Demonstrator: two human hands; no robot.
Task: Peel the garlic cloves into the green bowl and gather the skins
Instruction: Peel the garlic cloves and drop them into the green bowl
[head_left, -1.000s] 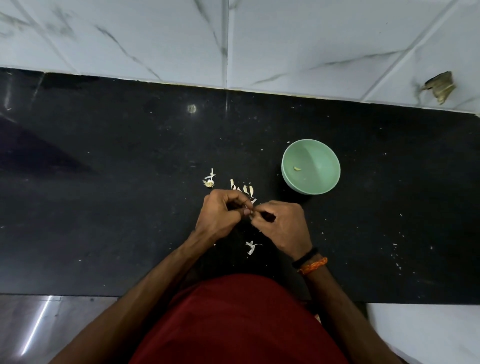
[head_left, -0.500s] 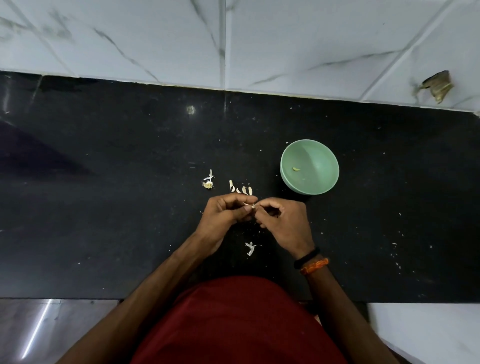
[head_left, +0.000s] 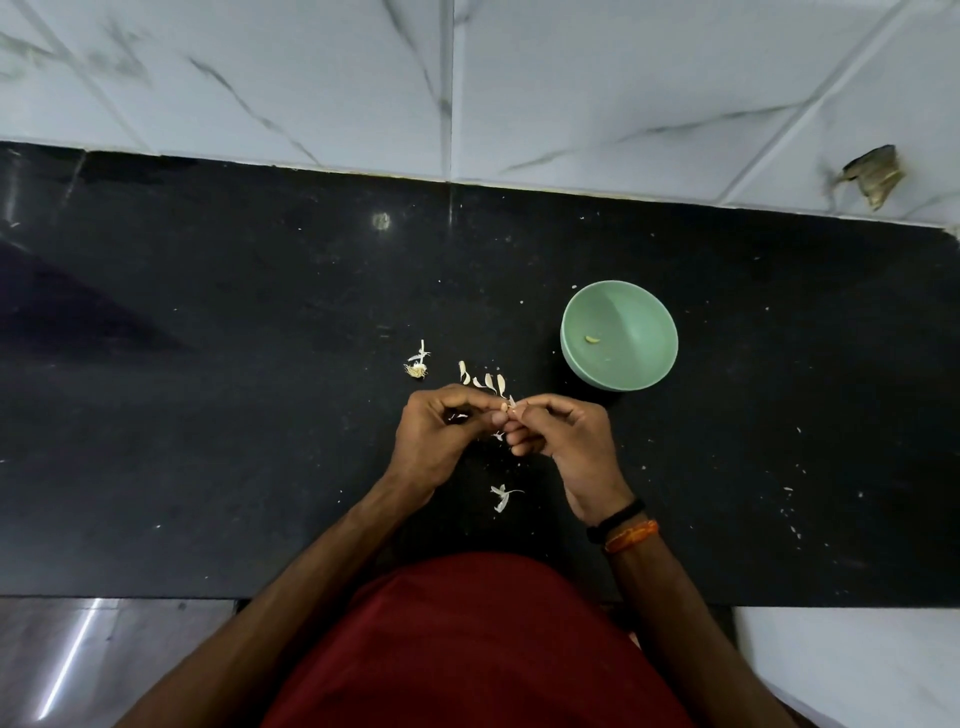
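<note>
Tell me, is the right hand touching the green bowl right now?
Apart. The head view shows bare black counter between the right hand and the green bowl; the hand is pinching a garlic clove together with the left hand.

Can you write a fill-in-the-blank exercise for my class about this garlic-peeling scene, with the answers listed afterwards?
1. The bowl on the counter is ____ in colour.
2. The left hand and right hand pinch a small garlic clove ____ them.
3. The single peeled clove lies ____ the bowl.
4. The countertop under the scattered skins is ____.

Answers: green; between; inside; black
</note>
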